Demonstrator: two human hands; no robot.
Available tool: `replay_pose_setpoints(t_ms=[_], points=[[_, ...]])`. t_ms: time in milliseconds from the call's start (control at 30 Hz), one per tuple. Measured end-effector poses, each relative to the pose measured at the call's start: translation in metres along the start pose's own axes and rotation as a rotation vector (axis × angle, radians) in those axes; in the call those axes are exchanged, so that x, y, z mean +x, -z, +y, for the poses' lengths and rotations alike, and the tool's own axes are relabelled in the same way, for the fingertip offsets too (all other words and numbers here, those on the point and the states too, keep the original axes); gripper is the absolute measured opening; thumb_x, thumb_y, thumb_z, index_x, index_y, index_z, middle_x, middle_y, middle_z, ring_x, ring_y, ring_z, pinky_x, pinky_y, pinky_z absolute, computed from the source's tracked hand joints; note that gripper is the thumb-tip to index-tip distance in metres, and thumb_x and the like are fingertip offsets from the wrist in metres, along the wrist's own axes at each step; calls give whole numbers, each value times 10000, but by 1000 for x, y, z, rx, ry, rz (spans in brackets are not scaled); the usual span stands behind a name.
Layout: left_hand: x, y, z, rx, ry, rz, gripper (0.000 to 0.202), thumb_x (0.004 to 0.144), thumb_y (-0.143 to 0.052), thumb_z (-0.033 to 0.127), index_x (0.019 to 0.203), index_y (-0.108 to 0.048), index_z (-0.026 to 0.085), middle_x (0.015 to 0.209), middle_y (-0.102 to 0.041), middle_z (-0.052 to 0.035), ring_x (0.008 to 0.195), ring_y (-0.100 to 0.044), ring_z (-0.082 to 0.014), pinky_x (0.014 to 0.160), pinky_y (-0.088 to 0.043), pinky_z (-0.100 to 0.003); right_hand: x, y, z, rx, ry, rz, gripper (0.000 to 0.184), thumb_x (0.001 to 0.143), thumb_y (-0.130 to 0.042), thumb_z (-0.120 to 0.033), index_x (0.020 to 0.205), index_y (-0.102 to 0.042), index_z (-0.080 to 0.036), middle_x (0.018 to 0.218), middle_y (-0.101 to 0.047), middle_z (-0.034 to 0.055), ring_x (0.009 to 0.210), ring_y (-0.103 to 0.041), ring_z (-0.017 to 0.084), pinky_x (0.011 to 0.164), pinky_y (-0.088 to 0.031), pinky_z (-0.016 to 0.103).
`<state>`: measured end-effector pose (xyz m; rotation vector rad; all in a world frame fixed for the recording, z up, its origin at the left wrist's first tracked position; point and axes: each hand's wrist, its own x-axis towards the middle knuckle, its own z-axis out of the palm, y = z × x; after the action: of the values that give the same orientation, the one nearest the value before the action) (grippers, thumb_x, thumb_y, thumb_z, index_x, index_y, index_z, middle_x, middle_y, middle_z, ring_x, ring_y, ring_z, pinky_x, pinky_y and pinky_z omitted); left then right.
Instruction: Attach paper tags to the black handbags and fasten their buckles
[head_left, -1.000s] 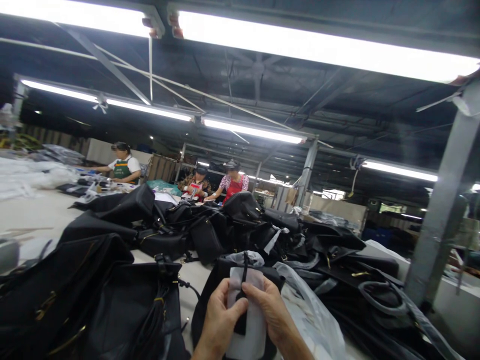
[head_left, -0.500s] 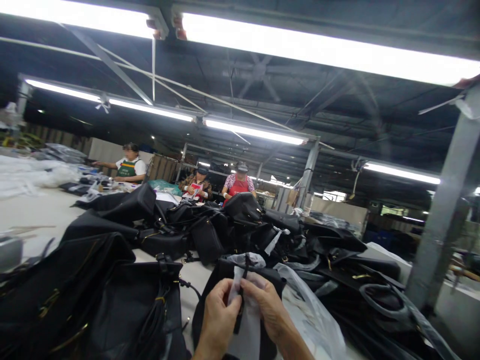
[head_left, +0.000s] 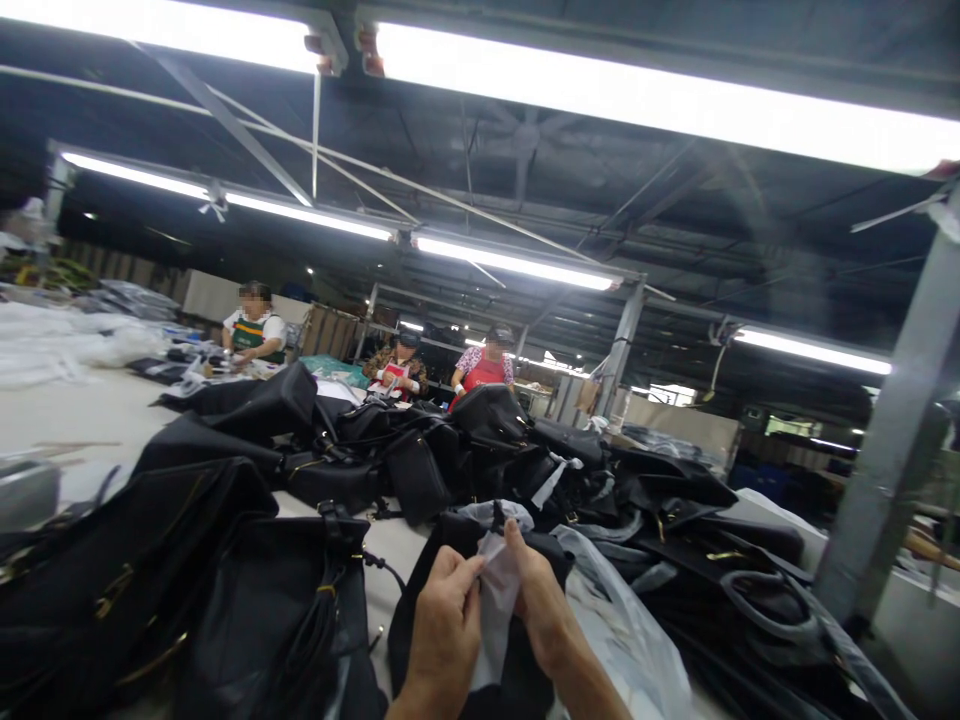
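A black bag point(head_left: 418, 600) lies right in front of me, with clear plastic wrap point(head_left: 512, 517) around the handle at its top. Over the bag's middle hangs a thin white strip of tissue or soft sheet point(head_left: 495, 610). My left hand point(head_left: 442, 625) is closed, its thumb and forefinger pinching the strip's left edge near the top. On the strip's right side is my right hand point(head_left: 544, 600), thumb pointing up and fingers closed around that edge. The bag's strap is partly hidden behind the sheet and my fingers.
Black bags point(head_left: 270, 590) lie to the left, and a heap of more bags point(head_left: 420, 470) spreads across the table point(head_left: 90, 420). Clear plastic point(head_left: 622, 610) lies to the right. Several co-workers point(head_left: 484, 370) work beyond the heap. A metal post point(head_left: 885, 450) stands at right.
The white strip now covers the dark strap that showed between my hands. My right thumb has risen and straightened. The view has shifted slightly.
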<state>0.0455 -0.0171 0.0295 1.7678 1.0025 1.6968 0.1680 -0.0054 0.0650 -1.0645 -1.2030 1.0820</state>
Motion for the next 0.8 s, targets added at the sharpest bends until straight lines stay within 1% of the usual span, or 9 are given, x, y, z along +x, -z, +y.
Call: replay_pose_setpoints(t_ms=[133,267,367,400,467,533,600,667,800], points=[[-6,4,-2,12,-34,22,262,791,-546,132,975,-707,227,867,-591,-61,801,-590,-216,739,-463,-292,2,1,-4,-52,99,-5,414,582,-848,-489,738,-697,-136,633,-644,0,580,-541,146,564,-417,250],[-17,13,-13,23,61,60,64,776,-584,163,755,-607,219,747,-563,-21,668,-534,-183,619,-410,-265,2,2,-8,-34,61,-17,392,558,-859,-431,755,-714,-125,624,-649,4,550,-540,143,538,-416,255],[-23,21,-16,20,50,64,163,819,-543,196,659,-575,212,688,-537,-18,644,-521,-174,605,-384,-261,2,1,-9,-27,32,-3,415,541,-865,-390,822,-730,-117,655,-674,16,553,-559,147,542,-433,259],[-24,23,-15,6,33,24,169,820,-542,199,659,-592,206,700,-546,-24,656,-526,-173,611,-381,-260,2,0,-10,-22,27,0,422,531,-868,-375,837,-732,-117,662,-680,17,559,-566,149,549,-439,260],[-25,29,-12,-75,52,-144,152,810,-583,240,675,-633,191,707,-563,-28,658,-528,-163,606,-372,-255,1,-1,-11,-7,23,-2,416,523,-868,-358,841,-735,-124,668,-687,16,566,-576,153,559,-447,263],[-21,34,-9,-240,189,-245,207,806,-620,372,735,-658,181,637,-531,4,571,-474,-130,538,-327,-239,-1,-1,-12,6,19,-15,387,531,-862,-351,829,-738,-138,665,-688,14,564,-580,157,556,-446,265],[-14,38,-7,-390,356,-161,377,783,-609,548,792,-662,175,589,-494,34,503,-403,-103,480,-270,-225,-2,-1,-14,17,8,-35,369,539,-860,-358,820,-742,-152,668,-691,15,567,-584,162,561,-450,270],[-5,41,-7,-482,466,-90,505,734,-605,653,829,-676,162,627,-552,16,530,-450,-109,492,-305,-219,-4,0,-16,28,-5,-56,382,528,-871,-371,815,-741,-155,674,-693,18,577,-592,166,577,-457,277],[1,36,-9,-709,611,-390,587,686,-649,681,888,-721,135,783,-693,-84,734,-621,-212,662,-453,-300,-3,2,-16,34,-8,-72,416,515,-885,-389,813,-727,-145,677,-692,15,588,-598,160,604,-460,275]])
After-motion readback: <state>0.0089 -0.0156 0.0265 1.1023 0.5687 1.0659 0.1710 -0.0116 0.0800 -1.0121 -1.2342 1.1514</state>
